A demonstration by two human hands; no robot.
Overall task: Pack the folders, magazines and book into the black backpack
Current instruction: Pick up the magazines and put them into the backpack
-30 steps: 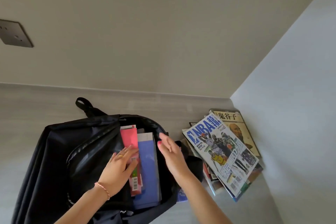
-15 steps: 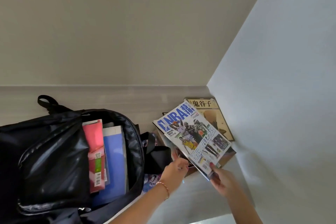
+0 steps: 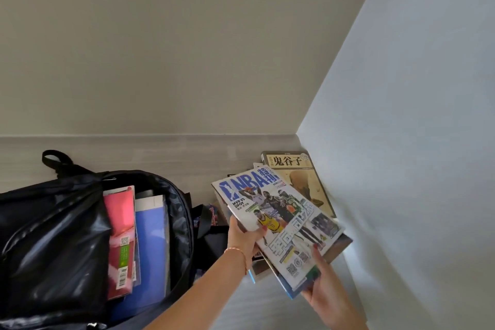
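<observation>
Both hands, the left hand and right hand, pinch the NBA magazine with their fingers, beside the open black backpack.

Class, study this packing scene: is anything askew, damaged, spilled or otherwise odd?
Nothing is damaged or spilled. The only untidy part is the pile by the wall: the NBA magazine, gripped by both hands, lies skewed across the magazines under it, and the tan book sits at another angle. In the black backpack, the folders stand neatly.
</observation>
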